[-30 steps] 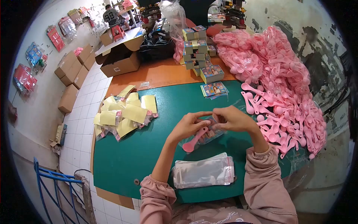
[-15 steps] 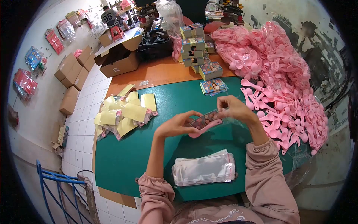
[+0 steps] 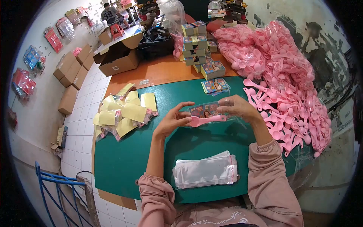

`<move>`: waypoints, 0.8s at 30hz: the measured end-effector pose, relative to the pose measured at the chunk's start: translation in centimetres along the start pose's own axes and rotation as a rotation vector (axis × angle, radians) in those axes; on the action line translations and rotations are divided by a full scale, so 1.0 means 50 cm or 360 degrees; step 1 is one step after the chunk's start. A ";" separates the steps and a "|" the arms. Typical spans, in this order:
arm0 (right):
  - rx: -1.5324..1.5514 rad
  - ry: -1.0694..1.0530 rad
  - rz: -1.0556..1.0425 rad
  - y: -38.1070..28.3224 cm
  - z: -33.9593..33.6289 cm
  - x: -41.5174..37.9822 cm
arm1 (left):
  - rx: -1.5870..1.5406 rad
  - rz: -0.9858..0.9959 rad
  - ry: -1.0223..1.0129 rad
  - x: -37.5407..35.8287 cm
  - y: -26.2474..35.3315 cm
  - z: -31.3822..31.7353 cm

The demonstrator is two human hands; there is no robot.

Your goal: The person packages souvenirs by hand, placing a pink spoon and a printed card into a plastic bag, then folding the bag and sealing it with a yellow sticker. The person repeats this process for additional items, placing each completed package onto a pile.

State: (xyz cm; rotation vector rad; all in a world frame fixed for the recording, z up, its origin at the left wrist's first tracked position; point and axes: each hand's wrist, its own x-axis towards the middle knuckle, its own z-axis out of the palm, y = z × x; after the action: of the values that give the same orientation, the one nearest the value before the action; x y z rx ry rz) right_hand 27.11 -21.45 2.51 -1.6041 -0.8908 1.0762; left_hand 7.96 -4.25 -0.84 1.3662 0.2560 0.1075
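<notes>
Above the green mat, a clear plastic bag (image 3: 216,118) is held up between both hands, with a printed card (image 3: 204,110) showing through it. A pink spoon (image 3: 208,120) lies along the card's lower edge, bowl to the left. My left hand (image 3: 172,120) grips the left end, its thumb at the spoon's bowl and index finger at the card's upper corner. At the right end, my right hand (image 3: 241,109) pinches the bag and card edge with thumb and fingers. Below the hands lies a stack of clear plastic bags (image 3: 206,170).
Packed bags with yellow card backs (image 3: 132,112) lie in a pile at left. Printed cards (image 3: 215,86) stand behind, near tall card stacks (image 3: 194,49). Loose pink spoons (image 3: 287,121) heap at right. An open carton (image 3: 121,64) and a seated person (image 3: 110,15) are farther back.
The card and spoon have turned from a steep slant to nearly level, with the card's face now more toward me. My right hand has come down slightly and my left thumb is now at the spoon's bowl.
</notes>
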 end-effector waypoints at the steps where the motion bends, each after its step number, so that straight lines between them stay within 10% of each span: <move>1: 0.0003 -0.0028 -0.0078 0.012 -0.006 0.004 | -0.0005 -0.0002 0.0000 0.000 -0.003 -0.001; 7: -0.0282 0.0242 -0.0255 0.006 0.006 0.000 | 0.0003 0.0249 0.0128 0.014 -0.018 0.012; 9: -0.0466 0.0482 -0.0251 0.002 0.032 -0.007 | 0.0441 0.0128 0.0824 -0.001 -0.031 0.041; 13: -0.0762 0.0213 -0.0751 0.021 0.091 -0.040 | -0.0782 -0.0147 0.0242 -0.070 -0.065 0.116; 24: -0.1054 0.0229 -0.0896 0.071 0.198 -0.049 | -0.0151 -0.0282 0.0428 -0.093 -0.079 0.099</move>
State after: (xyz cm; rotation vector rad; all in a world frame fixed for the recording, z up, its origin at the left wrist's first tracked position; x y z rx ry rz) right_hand 17.17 -21.50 -1.72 -1.7486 -1.5843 0.2673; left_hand 4.40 -10.80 -3.23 1.2278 0.5890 0.1533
